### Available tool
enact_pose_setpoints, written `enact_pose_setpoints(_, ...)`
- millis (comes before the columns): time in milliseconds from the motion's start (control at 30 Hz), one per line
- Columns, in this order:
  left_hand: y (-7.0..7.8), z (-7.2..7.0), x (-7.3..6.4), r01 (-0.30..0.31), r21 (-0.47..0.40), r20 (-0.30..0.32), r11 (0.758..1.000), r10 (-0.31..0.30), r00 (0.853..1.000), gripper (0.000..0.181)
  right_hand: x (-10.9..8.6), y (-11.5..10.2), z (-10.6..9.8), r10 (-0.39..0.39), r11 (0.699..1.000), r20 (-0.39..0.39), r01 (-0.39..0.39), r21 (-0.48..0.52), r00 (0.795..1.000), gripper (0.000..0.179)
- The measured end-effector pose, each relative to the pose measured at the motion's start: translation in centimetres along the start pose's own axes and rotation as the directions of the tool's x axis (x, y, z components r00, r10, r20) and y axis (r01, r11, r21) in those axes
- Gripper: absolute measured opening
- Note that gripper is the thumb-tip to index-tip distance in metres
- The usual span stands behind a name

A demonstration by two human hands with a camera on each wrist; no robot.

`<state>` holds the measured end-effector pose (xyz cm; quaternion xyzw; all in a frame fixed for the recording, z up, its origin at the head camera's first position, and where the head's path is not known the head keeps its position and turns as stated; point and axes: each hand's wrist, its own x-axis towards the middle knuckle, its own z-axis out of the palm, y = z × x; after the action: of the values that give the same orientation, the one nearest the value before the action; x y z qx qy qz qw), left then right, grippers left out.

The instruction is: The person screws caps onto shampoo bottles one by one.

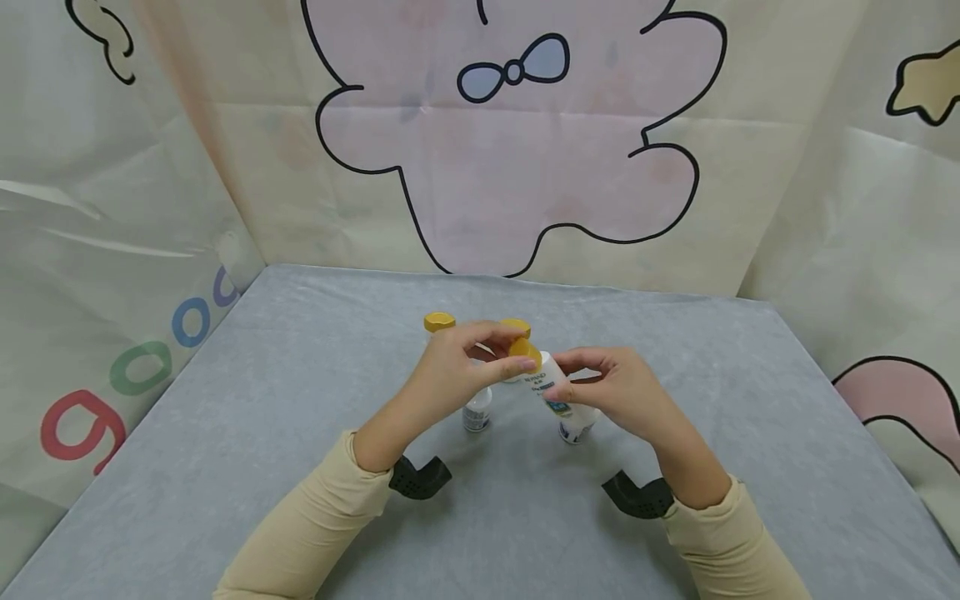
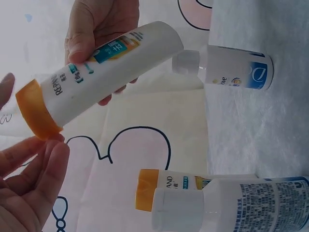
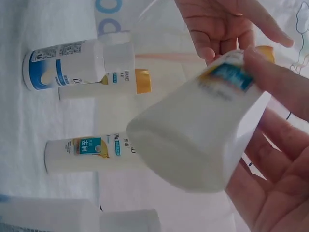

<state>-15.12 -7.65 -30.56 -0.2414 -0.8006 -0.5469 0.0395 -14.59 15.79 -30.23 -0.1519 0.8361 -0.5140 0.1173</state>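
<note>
A white shampoo bottle (image 1: 557,392) with a yellow cap (image 2: 36,107) is raised above the table, tilted with its cap toward the left hand. The right hand (image 1: 618,390) grips the bottle's body, thumb on one side and fingers on the other. At the cap, the left hand (image 1: 468,358) has its thumb and fingertips about the edges. The left wrist view shows fingertips touching the cap's lower rim. In the right wrist view the bottle's base (image 3: 181,150) faces the camera and hides part of the cap.
Two more yellow-capped bottles (image 1: 439,321) (image 3: 89,152) stand behind the hands. Nearer are two white-capped bottles, one at left (image 1: 477,412) and one at right (image 1: 576,432), beneath the raised bottle. A grey cloth covers the table (image 1: 315,358); printed curtains (image 1: 585,183) surround it.
</note>
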Motion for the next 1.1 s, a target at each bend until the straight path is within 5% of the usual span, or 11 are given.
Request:
enact_pose_setpoints(300, 0.15, 0.2, -0.05, 0.035, 0.011, -0.04, 0.999, -0.035, 0.999, 0.036, 0.13, -0.04, 0.67, -0.063, 0.997, -0.031, 0.061, -0.038, 0.998, 0.04)
enact_pose_setpoints(567, -0.12, 0.23, -0.12, -0.1, 0.037, -0.013, 0.994, 0.101, 0.995, 0.03, 0.04, 0.13, 0.56, -0.076, 0.997, 0.006, 0.076, -0.02, 0.997, 0.038)
enact_pose_setpoints(833, -0.11, -0.2, -0.19, -0.175, 0.005, 0.037, 0.984, 0.175, 0.984, 0.03, 0.13, 0.32, 0.02, -0.068, 0.995, 0.093, 0.06, 0.082, 0.993, 0.04)
enact_pose_setpoints(1100, 0.25, -0.01, -0.11, -0.037, -0.035, 0.024, 0.999, 0.038, 0.999, 0.041, 0.18, 0.24, 0.27, -0.054, 0.997, 0.017, 0.053, 0.054, 0.998, 0.039)
